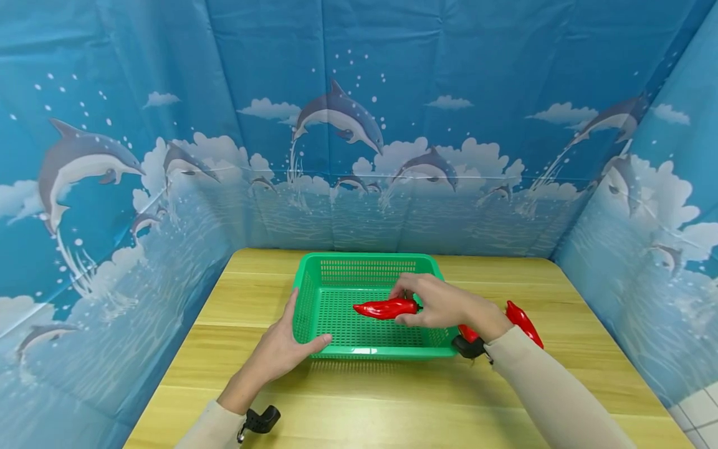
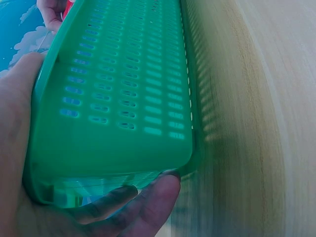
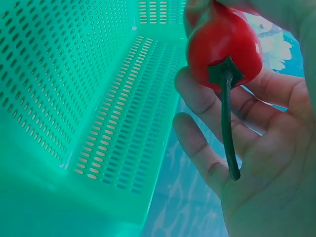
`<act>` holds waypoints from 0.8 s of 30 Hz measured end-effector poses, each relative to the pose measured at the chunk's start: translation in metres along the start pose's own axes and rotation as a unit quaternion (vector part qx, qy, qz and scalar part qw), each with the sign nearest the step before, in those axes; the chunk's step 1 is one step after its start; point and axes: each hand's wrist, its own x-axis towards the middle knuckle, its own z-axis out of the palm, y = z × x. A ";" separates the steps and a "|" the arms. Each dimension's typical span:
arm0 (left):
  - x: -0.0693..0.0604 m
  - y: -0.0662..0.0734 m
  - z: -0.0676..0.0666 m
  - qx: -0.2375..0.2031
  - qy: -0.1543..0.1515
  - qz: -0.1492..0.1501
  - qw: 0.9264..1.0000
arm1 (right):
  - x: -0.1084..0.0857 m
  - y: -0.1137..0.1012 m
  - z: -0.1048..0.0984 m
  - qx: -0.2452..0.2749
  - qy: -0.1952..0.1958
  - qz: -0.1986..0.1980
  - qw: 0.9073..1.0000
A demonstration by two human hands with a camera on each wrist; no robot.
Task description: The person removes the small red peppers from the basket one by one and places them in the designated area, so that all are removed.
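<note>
A green plastic basket (image 1: 370, 352) with slotted walls stands on the wooden table. My left hand (image 1: 280, 346) holds its near left corner, thumb at the front rim and fingers along the left side; in the left wrist view those fingers (image 2: 153, 202) bend round the basket wall (image 2: 108, 153). Above the basket floor, my right hand (image 1: 437, 302) grips a shiny red chili pepper (image 1: 386, 308) near its stem end, the tip pointing left. The right wrist view shows the pepper (image 3: 224, 47) end-on, its green stem hanging down in front of the palm.
Two more red peppers lie right of the basket: one pepper (image 1: 469, 333) partly hidden by my right wrist, another pepper (image 1: 525, 325) farther right, partly behind the sleeve. A blue dolphin-print curtain (image 1: 359, 206) surrounds the table (image 1: 359, 411) at the back and sides.
</note>
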 end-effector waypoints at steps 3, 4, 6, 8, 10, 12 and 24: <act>0.000 0.000 0.000 -0.002 0.000 0.000 1.000 | -0.001 0.001 0.000 -0.002 0.002 -0.002 1.000; -0.001 0.000 0.000 -0.002 0.001 0.000 1.000 | -0.002 0.001 0.000 -0.001 0.002 -0.001 1.000; -0.001 0.000 0.000 -0.002 0.002 0.001 1.000 | -0.003 0.002 -0.001 -0.002 0.000 0.002 1.000; -0.001 0.000 0.000 -0.003 0.002 0.002 1.000 | -0.005 0.003 -0.001 0.000 0.000 0.005 1.000; -0.001 0.000 0.000 -0.005 0.002 0.003 1.000 | -0.007 0.005 -0.002 0.001 0.001 0.007 1.000; 0.000 -0.001 0.001 -0.006 0.001 0.003 1.000 | -0.008 0.007 -0.002 0.002 0.003 0.009 1.000; 0.002 -0.003 0.001 -0.009 0.000 0.003 1.000 | -0.018 0.011 -0.004 0.013 0.020 0.039 0.999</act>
